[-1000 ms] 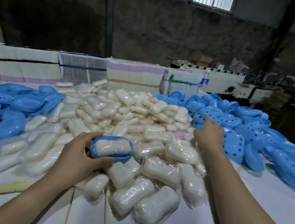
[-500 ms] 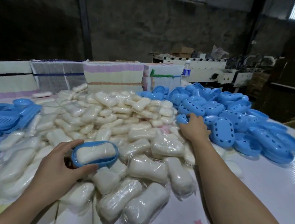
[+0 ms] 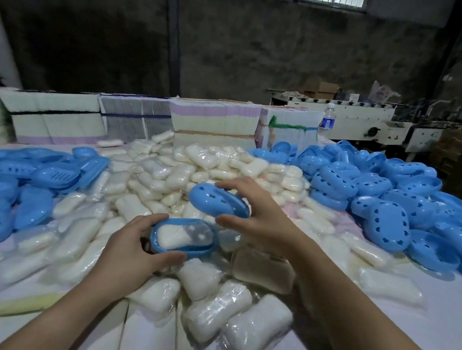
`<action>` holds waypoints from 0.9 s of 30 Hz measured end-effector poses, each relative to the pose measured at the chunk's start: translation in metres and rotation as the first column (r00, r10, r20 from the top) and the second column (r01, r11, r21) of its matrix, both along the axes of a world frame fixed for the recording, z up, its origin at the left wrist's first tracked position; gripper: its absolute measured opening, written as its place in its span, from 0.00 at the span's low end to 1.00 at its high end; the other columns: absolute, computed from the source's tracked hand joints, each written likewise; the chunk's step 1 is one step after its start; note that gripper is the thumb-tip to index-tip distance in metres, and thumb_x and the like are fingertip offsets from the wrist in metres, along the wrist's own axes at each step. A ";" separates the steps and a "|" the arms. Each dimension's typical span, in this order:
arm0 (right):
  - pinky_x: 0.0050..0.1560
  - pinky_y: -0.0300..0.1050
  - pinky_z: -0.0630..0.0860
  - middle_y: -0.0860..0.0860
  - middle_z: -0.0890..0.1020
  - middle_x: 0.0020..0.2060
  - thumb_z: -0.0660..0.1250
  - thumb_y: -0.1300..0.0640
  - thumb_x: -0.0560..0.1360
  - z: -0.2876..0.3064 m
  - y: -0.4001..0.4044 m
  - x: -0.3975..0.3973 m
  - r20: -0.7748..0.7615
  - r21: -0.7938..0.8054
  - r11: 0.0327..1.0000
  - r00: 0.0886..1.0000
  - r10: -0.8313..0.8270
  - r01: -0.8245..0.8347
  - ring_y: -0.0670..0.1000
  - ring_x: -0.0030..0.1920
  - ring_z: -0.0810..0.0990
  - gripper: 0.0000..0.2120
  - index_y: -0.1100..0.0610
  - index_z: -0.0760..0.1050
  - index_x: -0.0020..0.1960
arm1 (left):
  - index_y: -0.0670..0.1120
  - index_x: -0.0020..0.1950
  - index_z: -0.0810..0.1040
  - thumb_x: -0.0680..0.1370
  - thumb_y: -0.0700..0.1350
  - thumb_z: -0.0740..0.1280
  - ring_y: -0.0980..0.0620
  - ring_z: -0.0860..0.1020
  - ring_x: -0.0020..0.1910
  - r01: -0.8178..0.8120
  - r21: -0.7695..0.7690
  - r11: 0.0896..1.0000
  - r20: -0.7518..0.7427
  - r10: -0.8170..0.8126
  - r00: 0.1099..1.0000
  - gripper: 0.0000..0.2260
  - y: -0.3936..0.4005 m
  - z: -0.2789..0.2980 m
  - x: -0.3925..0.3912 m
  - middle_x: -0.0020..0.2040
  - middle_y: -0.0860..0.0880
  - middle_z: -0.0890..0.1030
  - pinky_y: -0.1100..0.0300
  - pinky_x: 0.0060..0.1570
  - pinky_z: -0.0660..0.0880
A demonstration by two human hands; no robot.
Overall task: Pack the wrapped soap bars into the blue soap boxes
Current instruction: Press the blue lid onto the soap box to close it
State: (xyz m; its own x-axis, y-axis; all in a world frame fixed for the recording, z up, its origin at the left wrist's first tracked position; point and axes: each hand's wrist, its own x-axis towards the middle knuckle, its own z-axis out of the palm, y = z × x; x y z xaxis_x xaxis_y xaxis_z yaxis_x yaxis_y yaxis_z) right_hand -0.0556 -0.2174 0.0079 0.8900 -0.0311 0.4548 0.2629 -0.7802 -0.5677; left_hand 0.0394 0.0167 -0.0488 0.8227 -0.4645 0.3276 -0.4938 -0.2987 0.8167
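My left hand [image 3: 131, 247] grips a blue soap box base [image 3: 189, 250] with a wrapped white soap bar [image 3: 175, 235] lying in it, just above the heap. My right hand [image 3: 265, 219] holds a blue perforated lid [image 3: 216, 203] tilted above and slightly behind the base, apart from it. A large heap of wrapped soap bars [image 3: 210, 170] covers the middle of the table, reaching the near edge.
Blue lids with holes are piled at the right [image 3: 384, 199]. Blue slotted bases are piled at the left [image 3: 14, 183]. Bundled stacks of flat cartons [image 3: 214, 123] line the table's far edge, with a water bottle [image 3: 327, 122] beside them. A machine [image 3: 368, 122] stands behind.
My right hand has come back from the lid pile at the right with one blue lid, bringing it over the filled base. My left hand still holds the base in place.
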 end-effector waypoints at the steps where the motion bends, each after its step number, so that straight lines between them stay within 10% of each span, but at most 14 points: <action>1: 0.61 0.34 0.68 0.45 0.74 0.60 0.75 0.57 0.72 -0.001 0.006 0.000 -0.026 0.002 0.999 0.998 0.054 -0.054 0.35 0.58 0.71 0.25 0.52 0.73 0.68 | 0.63 0.58 0.77 0.61 0.48 0.84 0.70 0.78 0.49 0.003 -0.010 1.000 -0.018 -0.003 1.000 0.30 0.001 0.001 0.000 0.54 0.64 0.79 0.72 0.45 0.71; 5: 0.67 0.43 0.69 0.50 0.74 0.61 0.74 0.62 0.73 -0.006 0.021 0.003 -0.109 0.003 0.983 0.977 0.183 -0.183 0.44 0.63 0.72 0.23 0.54 0.74 0.66 | 0.74 0.49 0.78 0.61 0.46 0.84 0.64 0.82 0.46 0.043 -0.025 0.999 -0.018 -0.044 0.999 0.28 0.002 0.004 0.000 0.50 0.63 0.83 0.71 0.44 0.76; 11: 0.68 0.46 0.71 0.41 0.70 0.64 0.75 0.54 0.73 -0.016 0.030 0.015 -0.110 -0.132 0.973 0.978 0.177 -0.190 0.41 0.64 0.71 0.24 0.43 0.72 0.66 | 0.53 0.61 0.81 0.61 0.51 0.81 0.58 0.83 0.51 0.103 -0.096 0.990 -0.102 -0.113 0.988 0.29 0.005 0.011 0.000 0.52 0.56 0.86 0.61 0.53 0.79; 19: 0.64 0.48 0.74 0.37 0.69 0.65 0.77 0.57 0.70 -0.027 0.031 0.023 -0.068 -0.196 0.966 0.985 0.160 -0.171 0.43 0.64 0.73 0.31 0.37 0.68 0.66 | 0.52 0.70 0.75 0.68 0.36 0.80 0.48 0.83 0.56 0.042 -0.159 0.986 -0.269 -0.084 0.959 0.33 0.004 0.014 0.000 0.63 0.52 0.79 0.48 0.59 0.80; 27: 0.65 0.50 0.74 0.44 0.73 0.64 0.77 0.58 0.70 -0.024 0.031 0.020 0.022 -0.079 0.970 0.973 0.231 -0.229 0.46 0.65 0.73 0.30 0.46 0.72 0.69 | 0.41 0.64 0.78 0.73 0.28 0.69 0.43 0.84 0.54 0.027 -0.532 0.846 -0.594 -0.396 0.700 0.21 0.011 0.031 -0.001 0.60 0.41 0.83 0.54 0.51 0.83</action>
